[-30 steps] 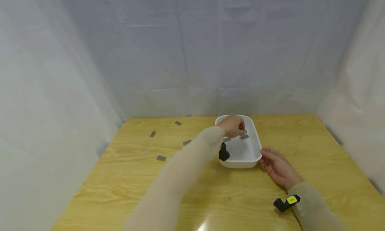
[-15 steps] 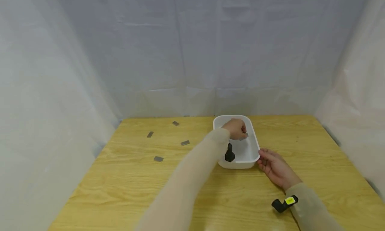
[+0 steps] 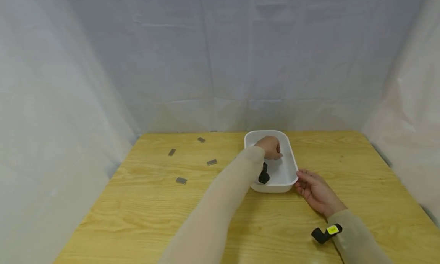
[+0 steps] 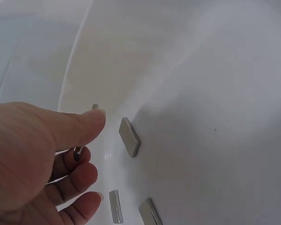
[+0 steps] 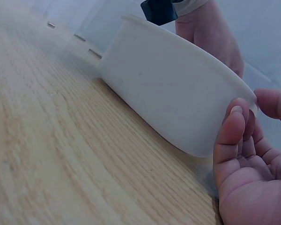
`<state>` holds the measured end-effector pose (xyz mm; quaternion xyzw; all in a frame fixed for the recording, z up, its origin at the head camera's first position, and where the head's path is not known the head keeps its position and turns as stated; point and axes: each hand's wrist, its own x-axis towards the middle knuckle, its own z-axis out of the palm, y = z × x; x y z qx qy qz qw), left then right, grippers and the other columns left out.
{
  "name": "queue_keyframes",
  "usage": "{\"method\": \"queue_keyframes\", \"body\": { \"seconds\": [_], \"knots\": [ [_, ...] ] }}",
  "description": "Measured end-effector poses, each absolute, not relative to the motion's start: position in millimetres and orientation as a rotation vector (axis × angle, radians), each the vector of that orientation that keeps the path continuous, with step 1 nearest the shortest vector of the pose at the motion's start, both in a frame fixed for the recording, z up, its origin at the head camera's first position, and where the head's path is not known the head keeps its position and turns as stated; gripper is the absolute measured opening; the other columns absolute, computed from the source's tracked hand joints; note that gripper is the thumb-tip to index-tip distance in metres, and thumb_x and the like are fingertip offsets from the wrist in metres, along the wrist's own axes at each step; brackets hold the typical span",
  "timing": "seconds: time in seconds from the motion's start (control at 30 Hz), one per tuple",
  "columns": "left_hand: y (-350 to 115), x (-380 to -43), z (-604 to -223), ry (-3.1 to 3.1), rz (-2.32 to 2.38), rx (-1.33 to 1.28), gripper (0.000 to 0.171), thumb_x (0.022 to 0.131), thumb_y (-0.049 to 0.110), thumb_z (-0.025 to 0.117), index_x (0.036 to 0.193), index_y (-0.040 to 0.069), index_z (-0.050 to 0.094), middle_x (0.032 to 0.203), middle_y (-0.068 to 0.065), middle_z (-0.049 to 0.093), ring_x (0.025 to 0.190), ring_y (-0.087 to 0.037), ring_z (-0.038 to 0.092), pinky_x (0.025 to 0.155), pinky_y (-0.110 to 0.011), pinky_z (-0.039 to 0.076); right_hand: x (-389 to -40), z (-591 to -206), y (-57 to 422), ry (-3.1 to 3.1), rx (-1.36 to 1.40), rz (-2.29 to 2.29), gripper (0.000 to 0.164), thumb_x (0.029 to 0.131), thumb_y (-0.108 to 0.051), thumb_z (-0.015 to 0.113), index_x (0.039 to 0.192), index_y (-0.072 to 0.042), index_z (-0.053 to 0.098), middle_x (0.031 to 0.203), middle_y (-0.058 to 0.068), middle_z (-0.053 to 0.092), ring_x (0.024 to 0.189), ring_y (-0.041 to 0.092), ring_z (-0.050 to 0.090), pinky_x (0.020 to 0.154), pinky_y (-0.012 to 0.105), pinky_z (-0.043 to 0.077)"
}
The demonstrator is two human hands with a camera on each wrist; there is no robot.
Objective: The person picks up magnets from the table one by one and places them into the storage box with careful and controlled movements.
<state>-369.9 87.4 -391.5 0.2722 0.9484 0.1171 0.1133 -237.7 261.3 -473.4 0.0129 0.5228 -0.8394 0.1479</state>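
Note:
My left hand (image 3: pixel 269 147) is inside a white rectangular plastic tub (image 3: pixel 274 188). In the left wrist view, its thumb and fingers pinch a small silver rectangular metal block (image 4: pixel 78 153), mostly hidden behind the thumb. Below those fingertips, on the tub's floor, lie a flat metal block (image 4: pixel 129 137) and two more at the lower edge, one narrow block (image 4: pixel 115 206) and another block (image 4: pixel 150 213). My right hand (image 3: pixel 317 193) holds the tub's near right corner at the rim, its fingers curled against the outer wall (image 5: pixel 164 89) in the right wrist view.
Several similar blocks lie scattered on the wooden table left of the tub, among them one near block (image 3: pixel 181 180) and one far block (image 3: pixel 201 140). White sheeting (image 3: pixel 227 65) hangs behind the table and along both sides. Both wrists wear a black camera (image 3: pixel 326 233).
My left hand has shifted slightly right and down into the tub; the blocks by its fingers are now hidden in the head view. The right hand keeps its hold on the rim.

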Motion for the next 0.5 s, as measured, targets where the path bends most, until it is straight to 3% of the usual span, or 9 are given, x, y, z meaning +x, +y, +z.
{"method": "queue_keyframes", "body": {
  "seconds": [0.17,0.3,0.5],
  "knots": [
    [89,-374,-401,2.763,0.242,0.799,0.014,0.089,0.03,0.07,0.095,0.017,0.069,0.085,0.009,0.063,0.078,-0.008,0.057,0.067,-0.02,0.045,-236,-472,260,1.502,0.04,-2.423,0.024,0.1,-0.022,0.053,0.117,-0.006,0.048,0.098,0.001,0.056,0.083,0.01,0.055,0.072,0.022,0.048],
    [88,-370,-403,2.728,0.211,0.819,0.004,0.087,0.021,0.069,0.085,0.017,0.07,0.08,0.009,0.064,0.073,-0.009,0.056,0.063,-0.022,0.045,-233,-472,259,1.484,0.012,-2.431,0.021,0.101,-0.02,0.051,0.116,-0.006,0.049,0.096,0.002,0.057,0.081,0.01,0.055,0.071,0.022,0.048],
    [87,-364,-399,2.71,0.207,0.853,0.008,0.085,0.014,0.067,0.08,0.017,0.071,0.077,0.007,0.065,0.067,-0.01,0.054,0.056,-0.023,0.044,-232,-473,257,1.496,0.017,-2.434,0.022,0.101,-0.02,0.052,0.117,-0.005,0.05,0.096,0.002,0.058,0.081,0.01,0.055,0.07,0.022,0.048]
  ]
}}
